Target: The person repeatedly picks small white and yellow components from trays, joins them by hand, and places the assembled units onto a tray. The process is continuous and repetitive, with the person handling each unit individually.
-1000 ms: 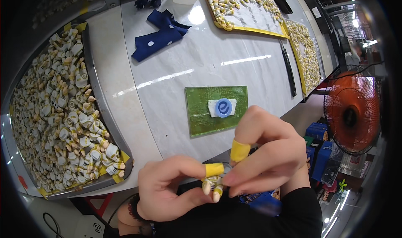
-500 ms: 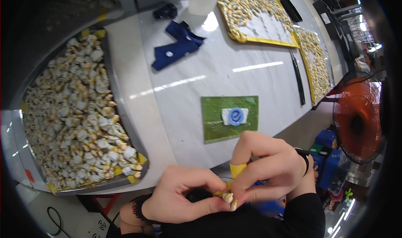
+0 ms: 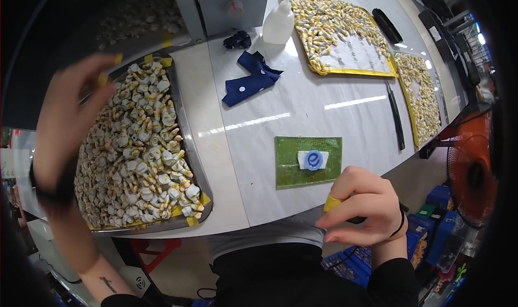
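Note:
My left hand (image 3: 75, 107), blurred by motion, is over the far left side of a grey metal tray (image 3: 190, 118). Its fingers are apart, with yellow wraps at the fingertips, and I see nothing in them. Heaped in the tray are small white, yellow and peach figure-like pieces (image 3: 140, 150). My right hand (image 3: 367, 207) hovers just off the table's front edge, near a green mat (image 3: 286, 177). A yellow band wraps one finger. Its fingers are curled, thumb and index tips slightly apart, with nothing visible between them. On the mat sits a white block (image 3: 302, 157) bearing a round blue piece (image 3: 314, 160).
Dark blue cloth scraps (image 3: 248, 85) lie beside a white squeeze bottle (image 3: 278, 26). Two yellow-edged trays (image 3: 350, 71) of small pieces stand at the far right, with a black stick-like tool (image 3: 395, 115) alongside. An orange fan (image 3: 475, 166) and blue crates (image 3: 440, 228) are beyond the table's right edge.
My hands have parted from working small yellow-white pieces together. The left has swung far left over the tray; the right has shifted slightly right and up. The whole view has shifted.

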A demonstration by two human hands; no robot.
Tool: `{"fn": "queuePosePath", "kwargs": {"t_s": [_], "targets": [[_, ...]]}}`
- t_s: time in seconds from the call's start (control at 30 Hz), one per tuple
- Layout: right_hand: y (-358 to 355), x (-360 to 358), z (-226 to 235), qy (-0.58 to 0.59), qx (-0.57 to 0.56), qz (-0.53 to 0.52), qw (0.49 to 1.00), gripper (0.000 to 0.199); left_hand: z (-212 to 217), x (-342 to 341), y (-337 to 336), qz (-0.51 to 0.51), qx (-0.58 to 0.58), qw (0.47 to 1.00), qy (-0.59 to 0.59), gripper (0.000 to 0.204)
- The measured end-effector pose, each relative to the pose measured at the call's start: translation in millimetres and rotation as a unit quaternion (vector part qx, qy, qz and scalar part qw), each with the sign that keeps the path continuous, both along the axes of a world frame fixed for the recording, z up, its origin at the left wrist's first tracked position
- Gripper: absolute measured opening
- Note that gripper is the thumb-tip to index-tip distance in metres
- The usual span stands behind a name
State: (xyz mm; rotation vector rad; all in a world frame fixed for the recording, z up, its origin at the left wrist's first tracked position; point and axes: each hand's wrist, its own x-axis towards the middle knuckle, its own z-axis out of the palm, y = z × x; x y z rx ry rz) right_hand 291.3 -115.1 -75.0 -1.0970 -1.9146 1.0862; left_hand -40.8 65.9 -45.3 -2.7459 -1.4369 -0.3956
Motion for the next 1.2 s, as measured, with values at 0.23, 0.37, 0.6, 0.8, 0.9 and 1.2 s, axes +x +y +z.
{"fn": "queuePosePath", "kwargs": {"t_s": [0.23, 0.37, 0.6, 0.8, 0.9, 1.2], "targets": [[-11.8, 3.8, 17.9, -0.053, 0.056, -0.065, 0.995, 0.021, -61.4, -32.6, 133.1, 0.086, 0.018, 0.994, 0.057, 0.047], [-9.5, 28.0, 29.9, -0.101, 0.073, -0.156, 0.98, 0.017, -76.3, -25.4, 139.1, 0.051, 0.047, 0.996, 0.06, 0.045], [83.0, 85.4, 24.7, -0.293, 0.209, -0.225, 0.905, 0.007, -79.7, -40.9, 143.9, 0.05, -0.004, 0.999, -0.004, 0.046], [179.1, 164.4, -27.1, -0.417, 0.16, -0.212, 0.869, 0.021, -25.7, -32.5, 104.4, 0.053, 0.03, 0.998, -0.012, 0.038], [193.9, 168.3, -34.9, -0.411, 0.108, -0.239, 0.873, 0.022, -4.3, -25.7, 57.0, 0.02, -0.059, 0.984, -0.166, 0.028], [218.8, 150.2, -31.1, -0.484, 0.156, -0.168, 0.845, 0.011, 55.9, 32.2, -153.5, -0.212, -0.396, 0.857, -0.253, 0.033]]}}
